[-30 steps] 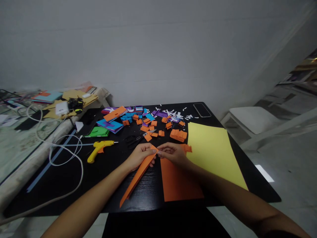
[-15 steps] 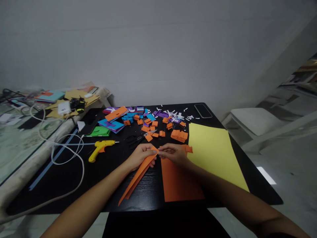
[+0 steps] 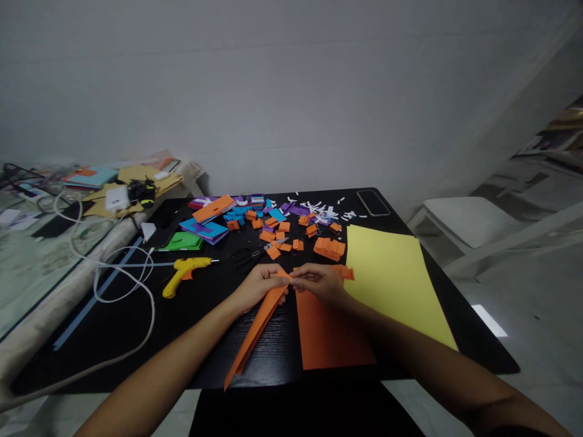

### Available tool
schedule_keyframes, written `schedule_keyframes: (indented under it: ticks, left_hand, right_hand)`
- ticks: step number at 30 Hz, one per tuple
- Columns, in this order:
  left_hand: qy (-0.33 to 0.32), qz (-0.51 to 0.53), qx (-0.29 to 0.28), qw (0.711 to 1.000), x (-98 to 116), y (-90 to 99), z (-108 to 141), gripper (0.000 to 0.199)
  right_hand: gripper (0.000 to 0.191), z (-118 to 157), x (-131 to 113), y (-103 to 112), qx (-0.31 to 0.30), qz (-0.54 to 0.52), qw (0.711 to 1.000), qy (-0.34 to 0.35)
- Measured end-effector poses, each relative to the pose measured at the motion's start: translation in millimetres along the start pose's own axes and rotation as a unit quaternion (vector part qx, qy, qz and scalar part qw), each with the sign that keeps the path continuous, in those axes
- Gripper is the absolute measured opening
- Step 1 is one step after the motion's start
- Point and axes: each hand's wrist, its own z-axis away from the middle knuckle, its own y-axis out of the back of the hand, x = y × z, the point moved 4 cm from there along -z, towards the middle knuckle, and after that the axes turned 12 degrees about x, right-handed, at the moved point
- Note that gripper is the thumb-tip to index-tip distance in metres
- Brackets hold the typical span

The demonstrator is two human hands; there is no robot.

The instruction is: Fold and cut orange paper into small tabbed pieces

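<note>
My left hand (image 3: 262, 286) is closed around the upper end of a folded orange paper strip (image 3: 256, 334), whose long lower part slants down toward the table's front edge. At the strip's top tip, the fingers of my right hand (image 3: 316, 282) pinch its corner, close against my left fingertips. Beneath my right hand and forearm lies a flat orange sheet (image 3: 330, 340). A small orange folded piece (image 3: 348, 273) shows just beyond my right wrist. Small folded orange pieces (image 3: 330, 249) lie stacked behind my right hand.
Yellow sheets (image 3: 394, 273) lie to the right and a phone (image 3: 373, 203) behind them. A yellow glue gun (image 3: 186, 270), black-handled pliers (image 3: 246, 258) and a white cable (image 3: 152, 303) are on the left. Paper scraps (image 3: 325, 212) and blue folded paper (image 3: 204, 229) sit at the back.
The lower end of the folded orange strip has swung slightly right and nearer the front edge. Both hands keep nearly the same place and hold.
</note>
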Motion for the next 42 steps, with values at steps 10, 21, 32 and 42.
schedule_keyframes:
  ticks: [10, 21, 32, 42]
  left_hand:
    - [-0.002, -0.008, 0.001, 1.000, 1.7, -0.9, 0.7, 0.038]
    - [0.001, -0.014, 0.006, 1.000, 2.3, -1.1, 1.5, 0.037]
    - [0.001, -0.012, 0.004, 1.000, 2.8, -1.6, 1.8, 0.036]
    - [-0.002, -0.011, 0.000, 1.000, 2.4, -1.4, 1.5, 0.035]
  right_hand:
    - [0.031, 1.3, -0.3, -0.5, -0.008, 0.008, 1.000, 0.009]
    - [0.031, 1.6, -1.2, -1.3, -0.010, 0.011, 1.000, 0.017]
    - [0.033, 1.4, 0.2, -0.8, -0.013, 0.022, 1.000, 0.014]
    - [0.031, 1.4, -0.5, -1.6, -0.016, 0.021, 1.000, 0.017]
